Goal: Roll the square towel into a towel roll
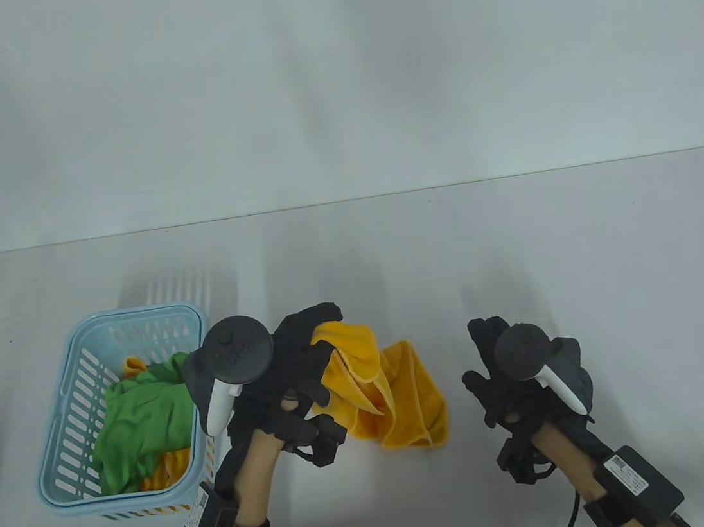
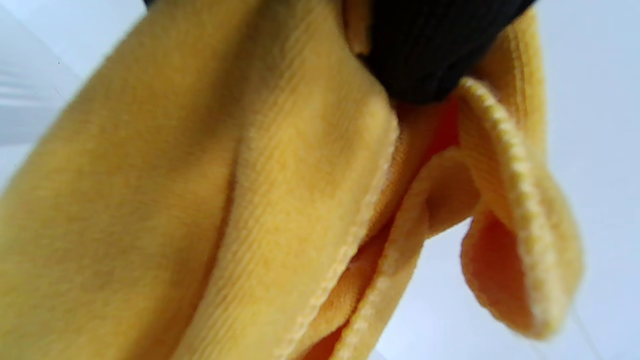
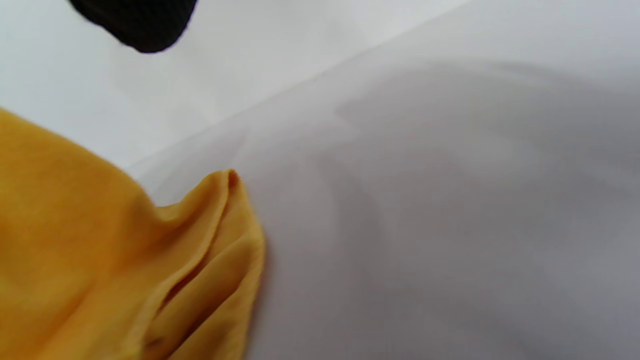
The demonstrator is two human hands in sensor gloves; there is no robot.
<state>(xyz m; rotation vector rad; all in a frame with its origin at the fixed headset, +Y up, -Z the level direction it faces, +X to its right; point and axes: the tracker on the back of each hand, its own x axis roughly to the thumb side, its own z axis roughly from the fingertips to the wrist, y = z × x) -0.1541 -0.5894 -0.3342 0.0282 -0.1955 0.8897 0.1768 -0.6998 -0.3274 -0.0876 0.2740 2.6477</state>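
A crumpled yellow towel [image 1: 395,394] hangs from my left hand [image 1: 308,347], which grips its upper corner just right of the blue basket; the towel's lower folds reach the white table. In the left wrist view the yellow towel [image 2: 250,210] fills the frame, and a black gloved fingertip [image 2: 425,45] pinches it at the top. My right hand [image 1: 508,366] hovers to the right of the towel, apart from it, fingers loosely spread and holding nothing. The right wrist view shows a fold of the yellow towel [image 3: 100,260] at the lower left and one fingertip [image 3: 140,25] at the top.
A light blue slotted basket [image 1: 64,437] stands at the left with a green cloth [image 1: 143,420] and orange cloths [image 1: 165,466] inside. The table's white cover [image 1: 517,241] stretches behind and to the right. A white wall rises at the back edge.
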